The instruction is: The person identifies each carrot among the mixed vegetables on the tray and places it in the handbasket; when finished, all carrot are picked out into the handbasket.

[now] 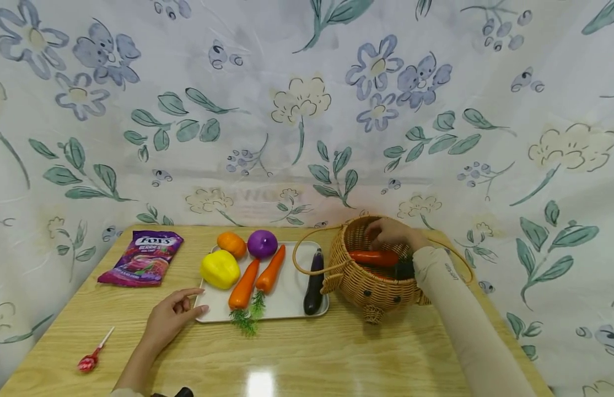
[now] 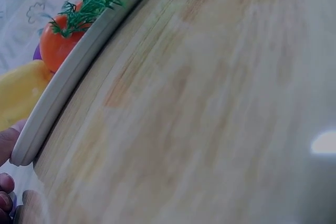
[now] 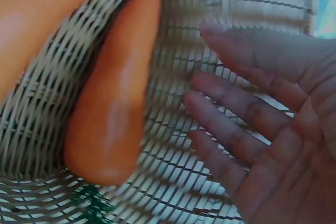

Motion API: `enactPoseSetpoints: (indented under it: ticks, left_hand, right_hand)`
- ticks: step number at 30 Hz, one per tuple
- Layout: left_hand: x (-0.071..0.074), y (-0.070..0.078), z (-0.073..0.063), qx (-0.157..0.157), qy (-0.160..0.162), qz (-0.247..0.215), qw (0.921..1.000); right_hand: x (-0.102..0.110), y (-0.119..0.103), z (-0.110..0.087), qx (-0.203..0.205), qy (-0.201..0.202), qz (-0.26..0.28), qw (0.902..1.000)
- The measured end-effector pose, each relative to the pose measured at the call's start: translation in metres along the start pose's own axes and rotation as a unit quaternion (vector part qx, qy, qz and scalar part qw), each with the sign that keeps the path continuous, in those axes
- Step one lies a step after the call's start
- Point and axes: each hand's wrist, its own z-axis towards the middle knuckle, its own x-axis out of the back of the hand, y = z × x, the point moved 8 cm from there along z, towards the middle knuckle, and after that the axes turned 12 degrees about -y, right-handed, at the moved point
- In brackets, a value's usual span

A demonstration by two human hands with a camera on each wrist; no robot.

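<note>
My left hand (image 1: 170, 317) is at the white tray (image 1: 292, 314), thumb and index fingertip resting on its left rim, other fingers loosely bent. The left wrist view shows the thumb (image 2: 9, 139) over the tray's corner. My right hand (image 1: 388, 231) reaches into the wicker basket (image 1: 346, 284). Its fingers are spread and hold nothing, beside an orange carrot (image 3: 113, 93); a second carrot (image 3: 37, 14) lies nearby. On the tray are two carrots (image 1: 244, 284), a yellow pepper-like vegetable (image 1: 220, 269), an eggplant (image 1: 314, 284), a purple round vegetable (image 1: 262, 243) and an orange pumpkin-like one (image 1: 231, 245).
A purple candy bag (image 1: 143, 259) lies at the back left of the wooden table (image 1: 297, 358). A red lollipop (image 1: 91, 358) is at the front left. The basket's left handle loop (image 1: 297, 251) hangs over the tray near the eggplant. A floral curtain (image 1: 297, 138) stands behind.
</note>
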Motion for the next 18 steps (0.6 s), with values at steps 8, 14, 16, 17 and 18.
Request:
enactPoseSetpoints:
  ticks: [8, 14, 16, 17, 18]
  left_hand:
    - [0.002, -0.006, -0.001, 0.009, -0.03, -0.006, 0.9995]
    - [-0.001, 0.001, 0.004, 0.012, -0.07, -0.021, 0.9972]
    - [-0.001, 0.003, 0.005, 0.014, -0.078, -0.02, 0.9967]
    - [-0.001, 0.005, 0.005, 0.012, -0.082, -0.018, 0.9964]
    - [-0.001, 0.006, 0.005, 0.009, -0.086, -0.017, 0.9961]
  right_hand:
    - [0.007, -0.036, -0.026, 0.034, 0.032, 0.013, 0.9988]
    - [0.001, -0.077, -0.058, 0.075, 0.127, 0.019, 0.9888]
    - [-0.005, -0.094, -0.066, 0.088, 0.162, 0.022, 0.9825]
    - [-0.009, -0.103, -0.07, 0.095, 0.177, 0.028, 0.9792]
    - [-0.014, -0.112, -0.073, 0.101, 0.191, 0.029, 0.9759]
